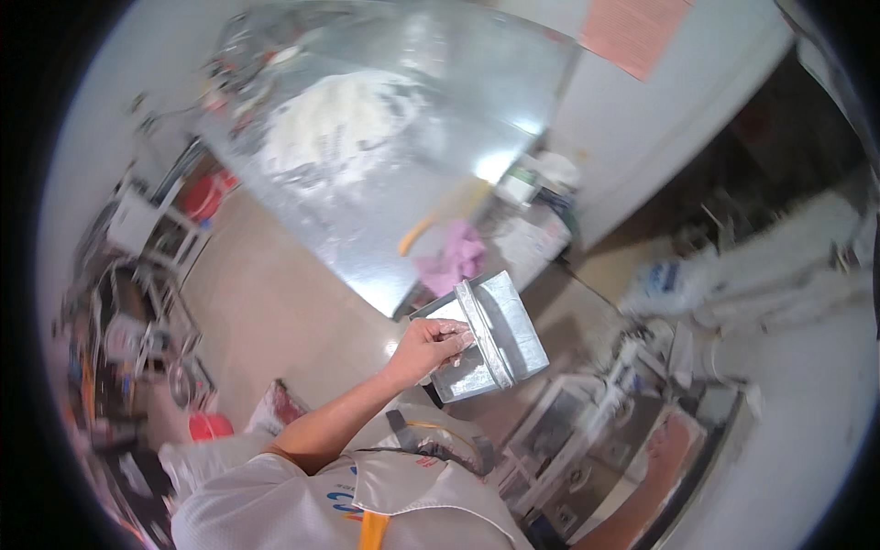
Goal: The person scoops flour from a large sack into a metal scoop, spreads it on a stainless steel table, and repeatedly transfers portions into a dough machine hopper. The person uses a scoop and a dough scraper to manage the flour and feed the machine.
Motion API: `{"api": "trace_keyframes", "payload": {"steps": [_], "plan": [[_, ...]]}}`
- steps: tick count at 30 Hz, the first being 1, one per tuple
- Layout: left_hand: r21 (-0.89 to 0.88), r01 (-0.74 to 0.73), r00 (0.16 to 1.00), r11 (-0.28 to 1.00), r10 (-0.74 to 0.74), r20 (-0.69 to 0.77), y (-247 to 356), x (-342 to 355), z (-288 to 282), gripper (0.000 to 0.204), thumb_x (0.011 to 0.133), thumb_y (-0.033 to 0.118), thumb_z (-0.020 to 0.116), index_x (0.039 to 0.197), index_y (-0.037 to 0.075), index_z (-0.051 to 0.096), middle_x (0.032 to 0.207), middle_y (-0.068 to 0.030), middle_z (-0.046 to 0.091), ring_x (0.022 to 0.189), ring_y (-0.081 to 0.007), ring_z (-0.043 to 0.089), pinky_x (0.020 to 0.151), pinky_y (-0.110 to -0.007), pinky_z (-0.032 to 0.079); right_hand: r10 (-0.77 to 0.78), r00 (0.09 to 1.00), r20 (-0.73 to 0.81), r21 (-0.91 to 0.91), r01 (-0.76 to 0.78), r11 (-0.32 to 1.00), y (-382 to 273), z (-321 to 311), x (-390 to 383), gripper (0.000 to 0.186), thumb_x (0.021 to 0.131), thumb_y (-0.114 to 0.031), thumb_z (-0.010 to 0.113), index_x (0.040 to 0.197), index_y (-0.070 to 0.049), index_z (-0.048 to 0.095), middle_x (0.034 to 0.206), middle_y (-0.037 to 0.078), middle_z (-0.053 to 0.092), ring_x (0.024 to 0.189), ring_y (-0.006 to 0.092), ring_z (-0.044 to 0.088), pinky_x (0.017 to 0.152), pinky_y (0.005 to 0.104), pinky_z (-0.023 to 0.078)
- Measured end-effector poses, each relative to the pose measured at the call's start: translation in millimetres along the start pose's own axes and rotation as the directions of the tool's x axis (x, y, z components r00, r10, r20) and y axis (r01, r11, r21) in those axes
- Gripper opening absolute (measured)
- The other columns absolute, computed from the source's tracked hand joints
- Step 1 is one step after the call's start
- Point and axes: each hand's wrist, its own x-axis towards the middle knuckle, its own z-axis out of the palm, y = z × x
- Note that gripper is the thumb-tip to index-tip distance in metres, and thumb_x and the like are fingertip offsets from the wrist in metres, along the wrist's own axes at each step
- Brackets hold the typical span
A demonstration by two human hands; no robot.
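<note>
My left hand [434, 348], dusted with white powder, is closed on a shiny rectangular metal container [521, 316] in front of my body. A metal strip runs across the container, and my fingers grip beside it. At the lower right, my right forearm reaches away over low equipment. My right hand [674, 440] is blurred there, and its fingers do not show clearly. Ahead, a mound of white powder [335, 119] that looks like flour lies spread on a metal worktable [357, 247].
A pink cloth [456, 259] lies at the worktable's near right corner, beside a curved yellowish item [417, 236]. A white sack [665, 282] stands to the right. Shelving with pans lines the left side, with a red bucket [203, 197] and a red basin [210, 426].
</note>
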Motion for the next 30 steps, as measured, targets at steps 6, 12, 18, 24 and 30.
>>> {"api": "trace_keyframes", "payload": {"steps": [6, 12, 18, 24, 30], "plan": [[-0.106, -0.072, 0.912, 0.992, 0.022, -0.411, 9, -97, -96, 0.022, 0.102, 0.018, 0.071, 0.114, 0.001, 0.075, 0.072, 0.0014, 0.063, 0.060, -0.0035, 0.053, 0.052, -0.022, 0.039, 0.148, 0.908, 0.391, -0.275, -0.038, 0.961, 37, 217, -62, 0.024, 0.107, -0.031, 0.060, 0.092, -0.013, 0.058, 0.065, -0.008, 0.045, 0.048, 0.0035, 0.041, 0.043, 0.0233, 0.033], [-0.106, -0.200, 0.750, 0.974, 0.083, -0.656, -5, -144, -212, 0.019, 0.100, 0.019, 0.072, 0.105, 0.001, 0.074, 0.071, 0.0002, 0.063, 0.055, -0.0049, 0.052, 0.048, -0.023, 0.036, 0.291, 0.693, 0.659, -0.322, -0.090, 0.943, 65, 397, -150, 0.025, 0.109, -0.029, 0.057, 0.095, -0.009, 0.060, 0.063, -0.007, 0.044, 0.047, 0.0044, 0.039, 0.041, 0.0249, 0.029], [-0.098, -0.238, 0.622, 0.966, 0.075, -0.779, -8, -185, -359, 0.017, 0.101, 0.022, 0.067, 0.096, 0.006, 0.071, 0.070, 0.0016, 0.062, 0.054, -0.0045, 0.050, 0.047, -0.022, 0.034, 0.363, 0.569, 0.738, -0.403, -0.060, 0.913, 175, 577, -211, 0.026, 0.107, -0.032, 0.060, 0.096, -0.008, 0.061, 0.064, -0.006, 0.045, 0.047, 0.0063, 0.041, 0.041, 0.0250, 0.031], [-0.027, -0.214, 0.556, 0.976, 0.099, -0.825, -7, -245, -500, 0.020, 0.101, 0.020, 0.068, 0.091, 0.003, 0.069, 0.068, 0.0006, 0.061, 0.053, -0.0050, 0.048, 0.048, -0.023, 0.033, 0.305, 0.596, 0.743, -0.432, 0.079, 0.899, 281, 750, -266, 0.036, 0.107, -0.036, 0.056, 0.093, -0.005, 0.065, 0.064, -0.002, 0.051, 0.049, 0.0118, 0.049, 0.043, 0.0317, 0.037], [-0.114, -0.264, 0.357, 0.958, -0.013, -0.934, -12, -266, -590, 0.015, 0.101, 0.016, 0.069, 0.093, 0.004, 0.071, 0.068, 0.0010, 0.061, 0.052, -0.0048, 0.049, 0.046, -0.023, 0.033, -0.078, 0.612, 0.787, -0.347, 0.543, 0.764, 389, 898, -228, 0.042, 0.105, -0.037, 0.056, 0.084, -0.002, 0.066, 0.064, 0.007, 0.058, 0.050, 0.0198, 0.055, 0.047, 0.0386, 0.042]]}}
